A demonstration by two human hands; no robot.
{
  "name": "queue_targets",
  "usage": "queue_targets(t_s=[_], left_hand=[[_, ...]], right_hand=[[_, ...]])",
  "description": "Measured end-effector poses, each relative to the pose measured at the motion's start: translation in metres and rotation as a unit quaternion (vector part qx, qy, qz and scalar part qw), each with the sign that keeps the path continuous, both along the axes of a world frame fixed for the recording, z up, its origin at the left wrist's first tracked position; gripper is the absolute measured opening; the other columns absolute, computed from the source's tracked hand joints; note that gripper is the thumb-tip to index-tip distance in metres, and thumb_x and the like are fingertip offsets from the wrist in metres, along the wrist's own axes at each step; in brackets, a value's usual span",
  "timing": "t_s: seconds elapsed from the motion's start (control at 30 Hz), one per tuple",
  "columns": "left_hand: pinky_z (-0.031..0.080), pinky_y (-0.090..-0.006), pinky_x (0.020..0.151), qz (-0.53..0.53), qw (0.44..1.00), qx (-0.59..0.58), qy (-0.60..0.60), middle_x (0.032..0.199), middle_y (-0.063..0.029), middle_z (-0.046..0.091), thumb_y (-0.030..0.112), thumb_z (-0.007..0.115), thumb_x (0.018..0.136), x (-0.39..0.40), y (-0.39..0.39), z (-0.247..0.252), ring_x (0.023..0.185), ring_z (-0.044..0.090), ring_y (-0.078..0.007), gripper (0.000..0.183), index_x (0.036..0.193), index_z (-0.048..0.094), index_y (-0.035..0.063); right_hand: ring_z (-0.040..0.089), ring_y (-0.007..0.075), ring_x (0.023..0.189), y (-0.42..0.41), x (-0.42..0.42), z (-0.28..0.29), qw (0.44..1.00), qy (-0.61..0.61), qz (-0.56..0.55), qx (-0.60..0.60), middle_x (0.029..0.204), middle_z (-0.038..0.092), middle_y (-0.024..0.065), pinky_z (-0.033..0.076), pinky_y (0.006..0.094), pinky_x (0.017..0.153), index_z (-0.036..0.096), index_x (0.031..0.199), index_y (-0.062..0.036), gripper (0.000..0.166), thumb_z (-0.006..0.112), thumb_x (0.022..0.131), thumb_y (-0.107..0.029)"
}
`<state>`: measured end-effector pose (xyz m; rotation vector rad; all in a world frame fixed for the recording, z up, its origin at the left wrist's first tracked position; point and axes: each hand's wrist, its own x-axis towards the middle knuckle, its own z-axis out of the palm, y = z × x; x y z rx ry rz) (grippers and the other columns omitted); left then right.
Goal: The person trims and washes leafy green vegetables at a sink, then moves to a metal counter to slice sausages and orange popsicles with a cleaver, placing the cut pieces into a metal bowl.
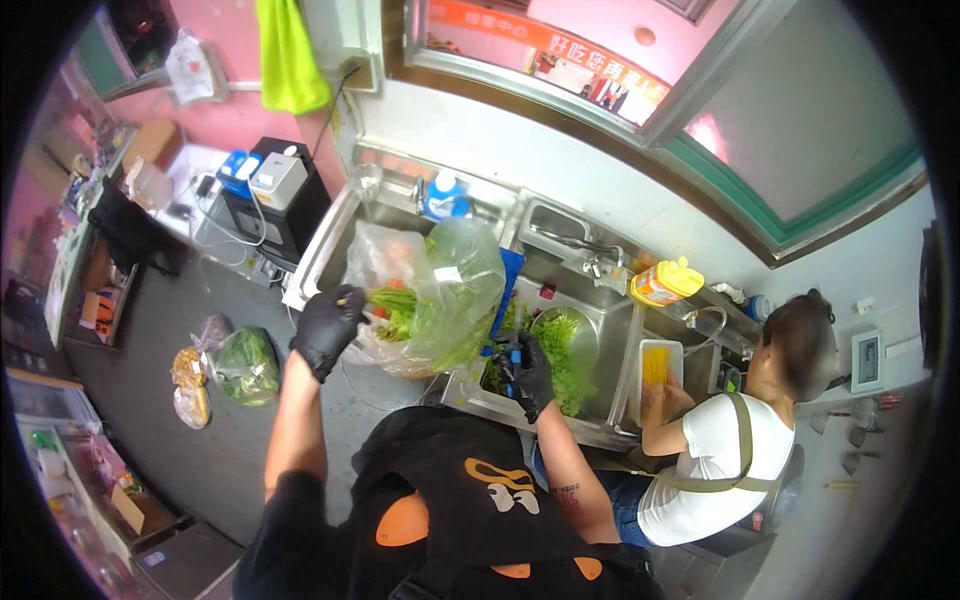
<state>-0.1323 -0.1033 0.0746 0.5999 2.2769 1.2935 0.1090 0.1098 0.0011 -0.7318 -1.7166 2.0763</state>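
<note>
My left hand (328, 322), in a black glove, is curled beside the stems of leafy greens (394, 301) at the mouth of a clear plastic bag (469, 262). A small tan spot shows at its fingers; what it grips is unclear. The bag lies over the left sink and its front rim. My right hand (527, 371), also gloved in black, is closed around a blue-handled tool (514, 358), probably a knife, above the middle sink's left side. Feathery greens (562, 337) lie in that sink, partly in a round metal colander (592, 334).
At the right, a co-worker (720, 457) has both hands at a white tray (661, 346) of yellow strips. Bagged greens (244, 367) and other bags (190, 367) lie on the floor at left. Faucets, a blue bottle (446, 196) and a yellow container (666, 283) stand along the sinks' back.
</note>
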Motion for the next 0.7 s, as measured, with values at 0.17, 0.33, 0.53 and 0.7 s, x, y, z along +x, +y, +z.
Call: queue_targets(t_s=[0.17,0.33,0.53,0.7], left_hand=[[0.032,-0.0206,0.042,0.109,0.973,0.195,-0.054,0.067,-0.0078,0.061,0.029,0.047,0.096,0.001,-0.077,0.026,0.045,0.042,-0.0065,0.031,0.094,0.06,0.0009],[0.033,-0.0214,0.043,0.158,0.943,0.28,-0.087,0.068,-0.0067,0.061,0.03,0.046,0.096,0.022,-0.082,0.045,0.047,0.043,-0.0077,0.031,0.093,0.06,0.0031],[0.037,-0.0226,0.052,0.124,0.887,0.347,-0.28,0.066,0.001,0.05,0.036,0.042,0.097,0.088,0.003,0.008,0.055,0.045,-0.0081,0.039,0.102,0.059,0.0019],[0.044,-0.0241,0.062,-0.038,0.827,0.359,-0.431,0.076,-0.0009,0.054,0.035,0.04,0.099,0.155,0.056,-0.049,0.066,0.05,-0.0102,0.038,0.117,0.053,0.004]], right_hand=[[0.048,0.008,0.051,-0.012,-0.022,0.014,0.988,-0.056,0.097,-0.106,0.07,0.056,-0.0008,0.041,0.0218,0.048,0.06,0.099,-0.0046,0.018,0.066,0.082,-0.008],[0.063,0.0164,0.071,-0.021,-0.035,0.013,0.966,0.053,0.108,-0.23,0.082,0.062,0.007,0.052,0.0265,0.061,0.055,0.1,-0.0024,0.019,0.063,0.084,-0.006],[0.065,0.02,0.086,-0.035,-0.059,0.036,0.962,0.113,0.121,-0.217,0.104,0.064,0.0148,0.052,0.027,0.069,0.051,0.115,-0.0028,0.029,0.059,0.087,-0.006],[0.062,0.0113,0.085,-0.017,-0.039,0.031,0.954,0.16,0.085,-0.238,0.103,0.065,0.0085,0.048,0.0236,0.067,0.052,0.12,-0.0045,0.035,0.061,0.086,-0.006]])
